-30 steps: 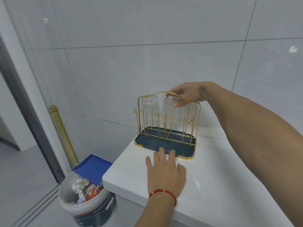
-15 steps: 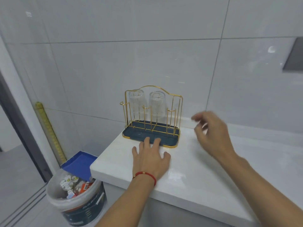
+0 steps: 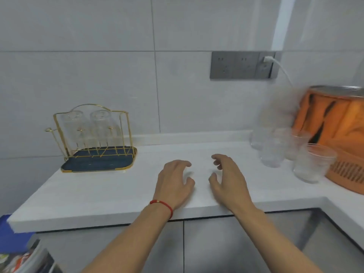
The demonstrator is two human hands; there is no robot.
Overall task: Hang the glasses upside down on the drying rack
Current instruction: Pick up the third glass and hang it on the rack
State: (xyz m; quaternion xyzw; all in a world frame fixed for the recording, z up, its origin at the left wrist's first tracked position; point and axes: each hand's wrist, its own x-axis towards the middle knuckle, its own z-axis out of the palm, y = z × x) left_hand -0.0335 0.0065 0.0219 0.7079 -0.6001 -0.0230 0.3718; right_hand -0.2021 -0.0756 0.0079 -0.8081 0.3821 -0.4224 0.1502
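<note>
The gold wire drying rack (image 3: 126, 133) with a dark blue tray stands at the left of the white counter. Two clear glasses hang upside down on its back pegs, one on the left (image 3: 71, 127) and one beside it (image 3: 100, 125). Several more clear glasses (image 3: 272, 152) stand upright in a blurred cluster at the right, the nearest one (image 3: 313, 163) in front of an orange basket. My left hand (image 3: 174, 182), with a red cord at the wrist, and my right hand (image 3: 229, 178) hover side by side over the middle of the counter, fingers apart, holding nothing.
An orange basket (image 3: 338, 133) with a metal rim fills the right edge. A grey socket strip (image 3: 243, 65) with a white plug and cable sits on the tiled wall. The white counter (image 3: 98, 194) ends at the left above a bin (image 3: 21, 259).
My view has swung right, so the rack now sits at the left and the loose glasses appear. My left hand lifted off the counter by the rack; both hands now hover mid-counter.
</note>
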